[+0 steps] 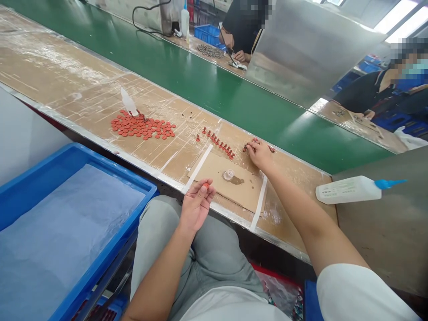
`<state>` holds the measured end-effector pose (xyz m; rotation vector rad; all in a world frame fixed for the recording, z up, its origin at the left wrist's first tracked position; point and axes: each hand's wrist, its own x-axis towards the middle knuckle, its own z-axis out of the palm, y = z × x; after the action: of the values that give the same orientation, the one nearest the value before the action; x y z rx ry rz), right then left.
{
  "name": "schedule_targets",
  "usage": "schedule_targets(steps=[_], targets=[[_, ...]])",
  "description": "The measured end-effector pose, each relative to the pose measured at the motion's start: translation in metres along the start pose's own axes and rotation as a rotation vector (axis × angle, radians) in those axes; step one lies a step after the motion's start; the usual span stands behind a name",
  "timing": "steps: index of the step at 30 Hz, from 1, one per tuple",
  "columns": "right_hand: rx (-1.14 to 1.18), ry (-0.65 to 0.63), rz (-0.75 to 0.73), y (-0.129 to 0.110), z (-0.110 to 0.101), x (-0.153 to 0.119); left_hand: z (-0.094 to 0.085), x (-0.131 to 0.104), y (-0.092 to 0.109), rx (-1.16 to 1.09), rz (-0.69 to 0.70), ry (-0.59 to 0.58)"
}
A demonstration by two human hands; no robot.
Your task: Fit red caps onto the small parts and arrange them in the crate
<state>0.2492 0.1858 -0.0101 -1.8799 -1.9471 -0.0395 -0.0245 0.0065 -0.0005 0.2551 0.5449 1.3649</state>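
Bench [93,102] topped with brown board, scuffed and shiny in places, running from the far left toward the near right. Left hand [195,206] is over its near edge, just above the person's lap [220,252], and it's got a small red disc [206,185] pinched between thumb and fingers. Right hand [261,155] is stretched across to the far side, fingertips bunched right at some dark-and-red pieces [245,148], though I honestly can't tell if it's gripping one or just touching. More bits like that poke out just right of the hand.

Between the two hands there's a cardboard sheet [214,167] with white tape [259,205] on its left and right sides, and on it a little clear cup [228,174] beside a dark wet-looking stain [238,181]. Left of the right hand you've got a slanting row of small red pieces [221,145] with darker tops, upright on round bases. Further left is a loose spread of orange-red discs [142,128] with a whitish pointed thing [129,102] among them, can't make out what it is.

Over at the right, a white bottle [349,190] with a blue nozzle is by a grey panel [388,227]. Big blue tray [113,166] with a pale sheet takes up the near left. Green belt [200,82] runs along the far side, with a co-worker [245,22] beyond it
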Motion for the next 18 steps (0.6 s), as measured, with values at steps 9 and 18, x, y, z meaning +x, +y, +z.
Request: schedule_targets(steps=[9, 18], targets=[[-0.18, 0.083, -0.028, 0.005, 0.003, 0.005, -0.004, 0.005, 0.001, 0.007, -0.003, 0.047], [-0.186, -0.301, 0.098, 0.033, 0.004, 0.031, -0.002, 0.007, -0.002, -0.006, -0.038, 0.053]])
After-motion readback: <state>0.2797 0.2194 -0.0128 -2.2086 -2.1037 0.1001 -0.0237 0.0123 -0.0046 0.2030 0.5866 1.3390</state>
